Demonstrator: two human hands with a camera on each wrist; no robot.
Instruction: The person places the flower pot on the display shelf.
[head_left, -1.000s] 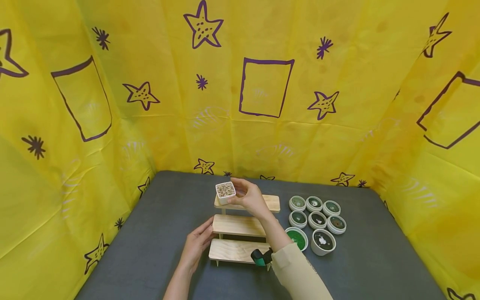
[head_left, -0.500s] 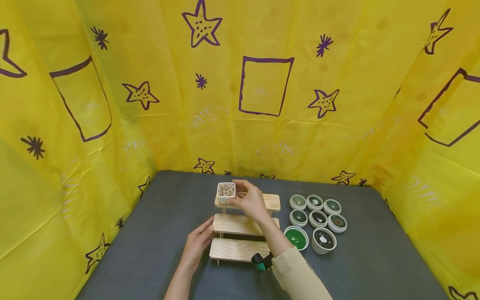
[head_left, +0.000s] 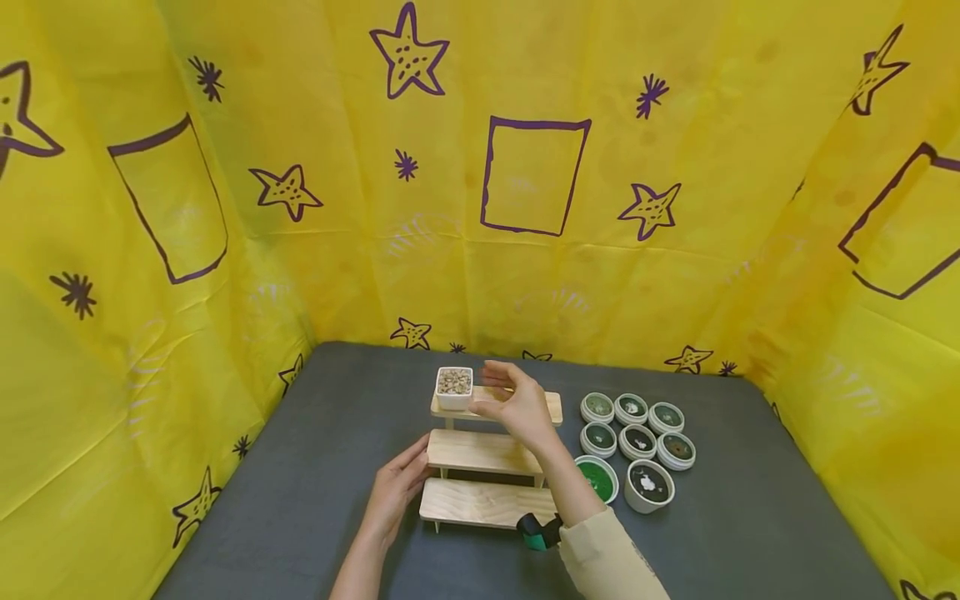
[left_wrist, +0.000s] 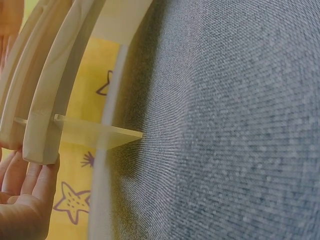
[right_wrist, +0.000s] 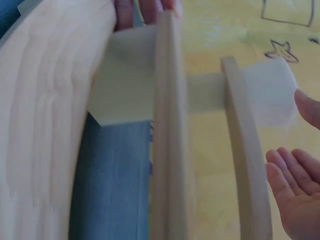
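A three-step wooden shelf stand rises before me. On the left of its top shelf sits a small white square pot filled with pale gravel-like bits; the right wrist view shows the pot from the side. My right hand is just right of the pot, thumb and fingers spread apart, holding nothing. At the left end of the middle shelf, my left hand touches the wood with extended fingers. In the left wrist view those fingers meet the shelf's end.
Right of the stand, several round tubs of green and dark stuff are grouped on the grey tabletop. One taller tub stands at their front. Yellow cloth with drawn stars encloses the table on the visible sides.
My right hand has let go of the white pot and moved slightly right, its fingers spreading. The pot now rests upright and squared on the top shelf. My left hand has kept its place.
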